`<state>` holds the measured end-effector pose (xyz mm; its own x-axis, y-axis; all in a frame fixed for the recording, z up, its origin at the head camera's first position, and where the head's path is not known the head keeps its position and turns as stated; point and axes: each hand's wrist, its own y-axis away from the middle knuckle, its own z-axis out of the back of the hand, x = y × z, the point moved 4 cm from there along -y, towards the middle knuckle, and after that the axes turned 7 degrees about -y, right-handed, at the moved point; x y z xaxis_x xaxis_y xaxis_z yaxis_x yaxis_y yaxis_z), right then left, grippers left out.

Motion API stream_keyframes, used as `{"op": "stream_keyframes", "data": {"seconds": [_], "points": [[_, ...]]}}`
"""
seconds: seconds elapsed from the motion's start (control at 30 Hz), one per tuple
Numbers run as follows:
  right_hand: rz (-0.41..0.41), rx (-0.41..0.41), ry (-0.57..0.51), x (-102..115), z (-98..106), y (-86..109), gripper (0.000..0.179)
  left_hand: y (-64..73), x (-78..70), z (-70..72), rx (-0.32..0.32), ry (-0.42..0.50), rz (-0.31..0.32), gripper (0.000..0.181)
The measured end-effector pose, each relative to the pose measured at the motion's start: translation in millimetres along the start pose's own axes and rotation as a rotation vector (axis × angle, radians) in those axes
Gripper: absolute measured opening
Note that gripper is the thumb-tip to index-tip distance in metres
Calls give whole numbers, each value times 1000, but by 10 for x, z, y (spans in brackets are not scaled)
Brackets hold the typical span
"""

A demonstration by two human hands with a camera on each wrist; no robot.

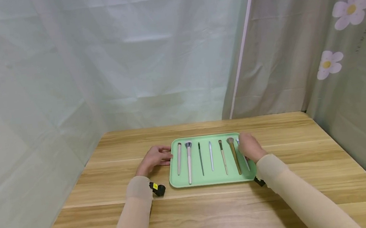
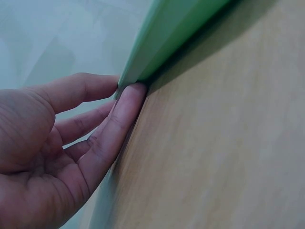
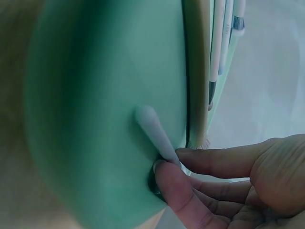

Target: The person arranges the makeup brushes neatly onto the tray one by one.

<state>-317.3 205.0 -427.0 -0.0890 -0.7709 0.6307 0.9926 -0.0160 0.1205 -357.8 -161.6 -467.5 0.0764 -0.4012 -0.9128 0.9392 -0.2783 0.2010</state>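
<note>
A light green tray [image 1: 198,184] lies on the wooden table with several makeup brushes spread across it in a row. My left hand [image 1: 156,157] is at the tray's left side; in the left wrist view its thumb and a finger pinch the tray's rim [image 2: 147,43]. At the tray's right end, my right hand [image 1: 250,147] pinches the rightmost makeup brush [image 1: 246,162] between thumb and finger near its far end. That brush's pale handle [image 3: 155,128] slants over the tray in the right wrist view, its head hidden by the fingers. Just left of it lies a thick brown brush [image 1: 234,157].
Further left on the tray are a slim cream-handled brush [image 1: 224,160], a pale blue one [image 1: 211,157], a thin dark one [image 1: 201,161] and two pinkish ones, including a large fluffy brush [image 1: 189,166]. Curtains [image 1: 163,56] hang behind the wooden table [image 1: 208,216].
</note>
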Motion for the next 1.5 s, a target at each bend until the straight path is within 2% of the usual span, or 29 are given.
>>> {"op": "stream_keyframes", "data": {"seconds": [0.27,0.4,0.57,0.7,0.8,0.9,1.1,1.2,1.37,1.5], "points": [[-8,11,1,-8,14,-6,17,-10,12,4,-1,-9,-5,49],[22,1,2,-31,72,-5,14,-6,6,1,-3,-10,-7,49],[154,-31,-27,-99,221,7,21,5,-9,5,2,-11,-4,48],[261,-26,-101,-177,365,12,26,41,-83,54,-45,-76,-10,41],[310,7,-189,-208,464,5,29,89,-217,94,-86,-157,-36,37],[360,21,-230,-158,548,-29,33,131,-425,84,-79,-241,-98,37],[474,-65,-200,109,694,-152,35,126,-962,-17,-14,-350,-266,34],[505,-90,-200,242,759,-215,35,64,-1225,-70,-34,-431,-323,34],[491,-91,-156,391,804,-372,45,-108,-1558,-167,-116,-546,-384,48],[483,-88,-74,492,762,-515,58,-254,-1665,-217,-224,-674,-395,56]]}}
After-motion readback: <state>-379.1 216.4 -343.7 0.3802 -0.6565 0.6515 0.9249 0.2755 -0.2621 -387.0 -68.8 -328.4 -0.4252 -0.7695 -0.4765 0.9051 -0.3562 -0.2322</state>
